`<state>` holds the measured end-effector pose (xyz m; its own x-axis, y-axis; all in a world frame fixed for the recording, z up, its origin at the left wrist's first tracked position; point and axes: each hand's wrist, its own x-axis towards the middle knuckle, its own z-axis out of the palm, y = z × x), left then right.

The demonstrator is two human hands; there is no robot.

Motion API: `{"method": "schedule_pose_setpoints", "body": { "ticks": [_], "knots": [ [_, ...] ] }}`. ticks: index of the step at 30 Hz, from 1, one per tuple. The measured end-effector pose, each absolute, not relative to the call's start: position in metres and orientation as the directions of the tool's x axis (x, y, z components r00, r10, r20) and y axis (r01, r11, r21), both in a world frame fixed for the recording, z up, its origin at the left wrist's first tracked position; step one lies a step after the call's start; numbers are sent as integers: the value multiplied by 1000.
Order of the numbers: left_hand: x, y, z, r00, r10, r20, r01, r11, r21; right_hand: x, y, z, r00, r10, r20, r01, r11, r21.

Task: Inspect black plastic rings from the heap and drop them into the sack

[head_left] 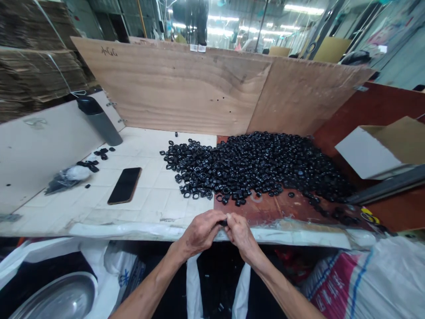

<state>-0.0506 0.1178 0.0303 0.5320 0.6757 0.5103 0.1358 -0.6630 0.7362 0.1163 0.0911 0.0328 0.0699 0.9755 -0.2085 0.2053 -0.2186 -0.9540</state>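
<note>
Over the front edge of the table, my left hand and my right hand meet with closed fingertips. Between them they pinch one small black plastic ring, mostly covered by the fingers. Beyond the hands lies a broad heap of black plastic rings, spreading from the pale left part of the tabletop onto the reddish-brown right part. Below the hands, an open white sack hangs under the edge, with a few dark pieces showing dimly inside.
A phone, a plastic bag and a dark bottle stand or lie on the left. Wooden boards wall the back. At right are a white box and a full sack. A metal basin sits lower left.
</note>
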Motion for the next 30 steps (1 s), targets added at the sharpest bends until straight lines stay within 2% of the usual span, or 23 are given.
{"method": "schedule_pose_setpoints", "body": {
  "ticks": [1, 3, 5, 7, 8, 10, 12, 14, 16, 17, 19, 21, 24, 26, 29, 30],
  "knots": [
    [-50, 116, 31, 525, 702, 482, 133, -627, 768, 117, 91, 34, 61, 968, -245, 174, -252, -952],
    [-47, 112, 32, 448, 822, 351, 120, -444, 888, 117, 89, 39, 55, 967, -249, 160, -255, -954],
    [-43, 108, 32, 355, 922, 152, 61, -185, 981, 117, 86, 42, 59, 989, -133, 211, -143, -967],
    [-40, 104, 29, 319, 948, 18, -4, -18, 1000, 116, 82, 44, 52, 998, 37, 286, 20, -958],
    [-39, 102, 27, 315, 949, 5, -7, -3, 1000, 115, 80, 43, 43, 995, 87, 305, 70, -950],
    [-40, 99, 22, 295, 951, 92, 54, -113, 992, 113, 78, 42, 39, 996, 76, 278, 62, -959],
    [-44, 96, 15, 299, 908, 293, 154, -349, 924, 110, 77, 40, 47, 996, -71, 151, -77, -986],
    [-49, 94, 11, 358, 803, 476, 216, -568, 795, 107, 76, 41, 13, 966, -257, -20, -256, -966],
    [-53, 93, 11, 420, 727, 543, 216, -661, 718, 105, 74, 43, -49, 920, -389, -133, -392, -910],
    [-55, 93, 14, 432, 731, 528, 209, -651, 730, 105, 72, 45, -71, 904, -421, -138, -427, -893],
    [-56, 93, 23, 396, 822, 409, 185, -507, 842, 105, 68, 49, -59, 919, -390, -42, -393, -919],
    [-55, 93, 34, 329, 922, 205, 110, -253, 961, 106, 65, 52, -12, 973, -229, 104, -226, -968],
    [-54, 92, 46, 312, 950, -10, -30, 20, 999, 109, 62, 53, -9, 998, 62, 255, 62, -965],
    [-54, 91, 49, 331, 943, -20, -42, 36, 998, 113, 62, 52, -43, 994, 96, 292, 105, -951],
    [-56, 88, 49, 298, 953, 58, 29, -69, 997, 117, 63, 52, -117, 993, -34, 305, 4, -952],
    [-57, 87, 49, 290, 955, 66, 38, -80, 996, 118, 63, 53, -126, 991, -35, 322, 7, -947]
  ]
}}
